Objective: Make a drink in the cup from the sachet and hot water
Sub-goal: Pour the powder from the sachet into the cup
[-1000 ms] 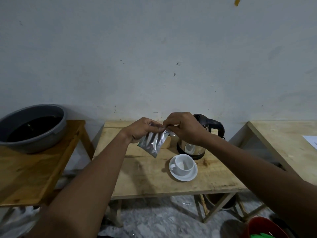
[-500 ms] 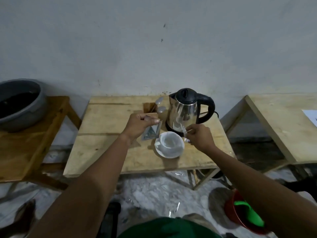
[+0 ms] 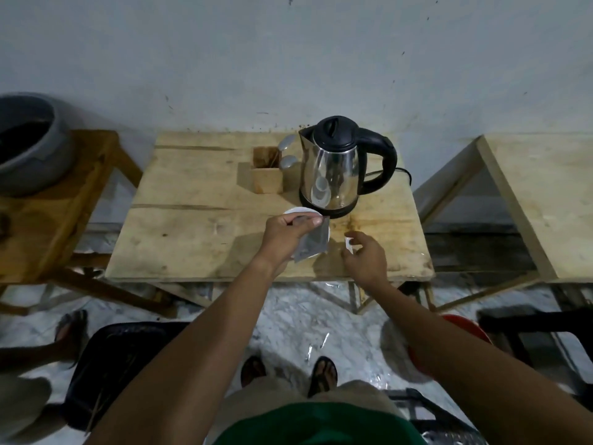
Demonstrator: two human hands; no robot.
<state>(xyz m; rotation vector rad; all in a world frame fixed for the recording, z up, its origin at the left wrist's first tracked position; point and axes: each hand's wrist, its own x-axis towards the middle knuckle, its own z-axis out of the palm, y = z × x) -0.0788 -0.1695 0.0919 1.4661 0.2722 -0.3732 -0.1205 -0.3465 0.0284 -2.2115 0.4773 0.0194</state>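
now left hand (image 3: 284,234) pinching sachet (image 3: 313,243) moved over cup; right hand (image 3: 364,256) drawn back, holding torn strip (image 3: 348,244).

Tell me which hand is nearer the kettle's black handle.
Right. The right hand hovers over the table below the kettle handle, holding a small torn strip. The left hand holds the sachet farther left, in front of the kettle body.

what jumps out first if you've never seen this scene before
The shiny steel kettle with its black handle stands at the back right of the wooden table. In front of it, the left hand holds a silver sachet over the saucer.
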